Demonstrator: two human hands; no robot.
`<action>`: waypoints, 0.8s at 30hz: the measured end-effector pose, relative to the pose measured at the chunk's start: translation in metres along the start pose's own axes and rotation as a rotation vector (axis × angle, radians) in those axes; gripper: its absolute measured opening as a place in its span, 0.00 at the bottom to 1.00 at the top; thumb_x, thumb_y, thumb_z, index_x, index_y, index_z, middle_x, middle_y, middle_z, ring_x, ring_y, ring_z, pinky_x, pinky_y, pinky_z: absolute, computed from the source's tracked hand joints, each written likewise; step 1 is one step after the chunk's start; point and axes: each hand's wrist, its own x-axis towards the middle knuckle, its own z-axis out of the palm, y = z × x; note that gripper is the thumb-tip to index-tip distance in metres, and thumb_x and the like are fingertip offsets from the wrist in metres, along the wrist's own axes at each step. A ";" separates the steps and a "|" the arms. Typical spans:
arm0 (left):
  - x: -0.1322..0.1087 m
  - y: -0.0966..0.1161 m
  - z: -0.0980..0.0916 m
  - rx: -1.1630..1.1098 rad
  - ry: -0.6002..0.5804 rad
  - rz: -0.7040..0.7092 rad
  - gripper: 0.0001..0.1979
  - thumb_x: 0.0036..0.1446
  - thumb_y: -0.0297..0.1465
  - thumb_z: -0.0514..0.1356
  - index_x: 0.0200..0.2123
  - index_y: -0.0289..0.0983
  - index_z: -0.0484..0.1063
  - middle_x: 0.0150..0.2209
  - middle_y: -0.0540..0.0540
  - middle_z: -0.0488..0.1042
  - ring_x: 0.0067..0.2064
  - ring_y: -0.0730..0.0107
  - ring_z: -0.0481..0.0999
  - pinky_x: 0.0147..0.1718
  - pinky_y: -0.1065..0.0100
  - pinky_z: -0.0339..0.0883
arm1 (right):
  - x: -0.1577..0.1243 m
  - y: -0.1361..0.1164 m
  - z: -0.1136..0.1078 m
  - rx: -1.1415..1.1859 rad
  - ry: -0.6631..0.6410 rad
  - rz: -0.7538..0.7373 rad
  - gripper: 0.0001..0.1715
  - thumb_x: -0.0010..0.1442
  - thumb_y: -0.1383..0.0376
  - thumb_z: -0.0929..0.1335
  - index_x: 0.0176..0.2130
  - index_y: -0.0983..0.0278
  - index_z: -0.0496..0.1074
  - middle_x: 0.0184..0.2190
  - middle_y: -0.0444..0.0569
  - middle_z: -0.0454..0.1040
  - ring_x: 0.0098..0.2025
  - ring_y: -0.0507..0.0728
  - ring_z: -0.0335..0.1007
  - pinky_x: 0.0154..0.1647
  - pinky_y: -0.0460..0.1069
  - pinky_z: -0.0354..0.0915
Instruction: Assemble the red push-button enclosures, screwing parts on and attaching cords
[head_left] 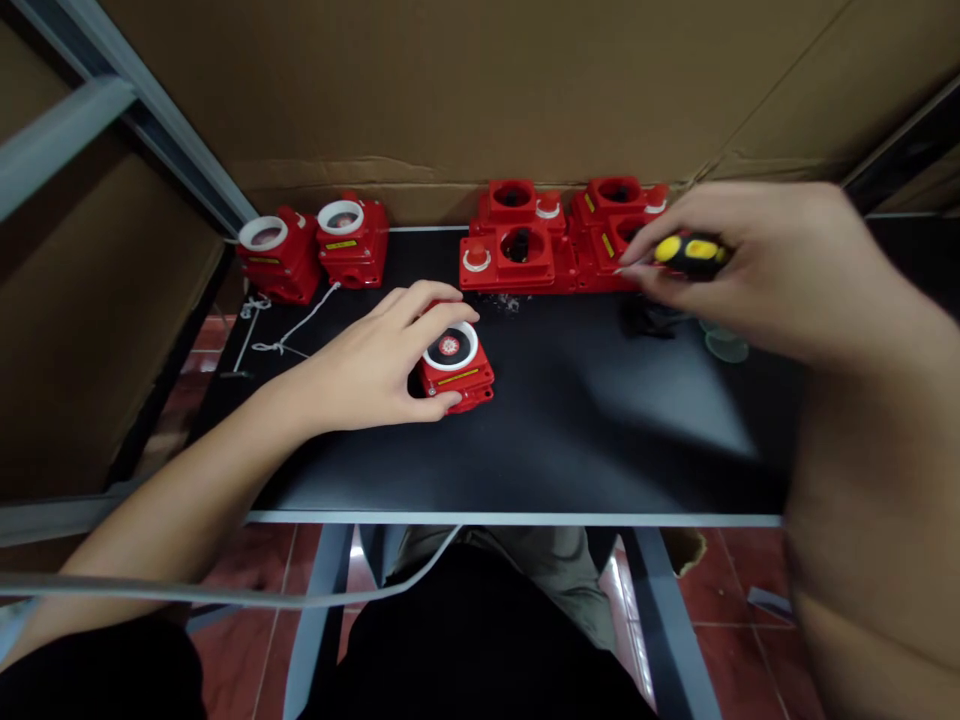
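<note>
My left hand [390, 360] is wrapped round a red box-shaped unit [459, 382] on the black tabletop. A white ring surrounds the unit's dark round face, which bears a red and white emblem, and a yellow label runs below it. Over the right side of the table, my right hand [757, 260] grips a screwdriver [690, 252] with a black and yellow handle. Its thin shaft points left, between my fingertips. Behind that hand sit several red housings [525, 262] with open round holes and red knobs, partly covered by the hand.
Two more red units [352, 245] with white rings stand at the back left, white cord [300, 325] beside them. Clear discs [724, 343] and a dark crumpled thing [651, 318] lie at right. Cardboard [450, 90] walls the back; a white cable [322, 600] crosses in front.
</note>
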 end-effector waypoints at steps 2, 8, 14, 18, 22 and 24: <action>-0.001 -0.002 0.002 -0.019 0.015 -0.012 0.41 0.69 0.45 0.73 0.79 0.37 0.69 0.81 0.26 0.66 0.80 0.34 0.74 0.81 0.39 0.73 | 0.002 -0.022 0.014 0.179 -0.059 -0.136 0.04 0.77 0.62 0.77 0.48 0.56 0.88 0.45 0.49 0.91 0.44 0.59 0.87 0.47 0.57 0.77; 0.000 0.000 0.008 -0.082 0.019 -0.057 0.47 0.67 0.48 0.76 0.80 0.35 0.64 0.77 0.25 0.71 0.80 0.29 0.73 0.83 0.32 0.69 | 0.001 -0.071 0.044 0.482 -0.169 -0.166 0.08 0.75 0.68 0.77 0.50 0.56 0.87 0.48 0.46 0.91 0.47 0.59 0.89 0.50 0.53 0.82; 0.002 0.002 0.009 -0.124 0.017 -0.083 0.50 0.64 0.47 0.78 0.81 0.35 0.64 0.79 0.26 0.70 0.81 0.28 0.73 0.83 0.34 0.68 | -0.006 -0.078 0.059 0.497 -0.193 -0.076 0.12 0.69 0.70 0.78 0.50 0.58 0.81 0.47 0.43 0.91 0.40 0.54 0.87 0.43 0.49 0.79; 0.001 0.001 0.011 -0.106 0.011 -0.072 0.51 0.65 0.47 0.78 0.81 0.34 0.63 0.80 0.24 0.69 0.81 0.27 0.72 0.83 0.33 0.68 | -0.007 -0.078 0.058 0.478 -0.211 -0.061 0.12 0.68 0.71 0.77 0.48 0.58 0.79 0.45 0.43 0.90 0.38 0.53 0.85 0.42 0.49 0.77; 0.001 0.000 0.012 -0.094 0.008 -0.050 0.51 0.66 0.47 0.78 0.82 0.34 0.63 0.80 0.23 0.69 0.81 0.27 0.72 0.83 0.34 0.68 | -0.006 -0.076 0.059 0.466 -0.241 -0.099 0.11 0.68 0.72 0.77 0.46 0.57 0.80 0.45 0.45 0.89 0.43 0.57 0.87 0.46 0.51 0.78; 0.001 0.000 0.012 -0.088 0.009 -0.046 0.51 0.67 0.47 0.77 0.82 0.33 0.62 0.81 0.23 0.68 0.81 0.28 0.71 0.83 0.34 0.68 | -0.006 -0.075 0.062 0.473 -0.249 -0.108 0.10 0.68 0.72 0.77 0.46 0.57 0.81 0.45 0.45 0.89 0.44 0.58 0.88 0.47 0.52 0.79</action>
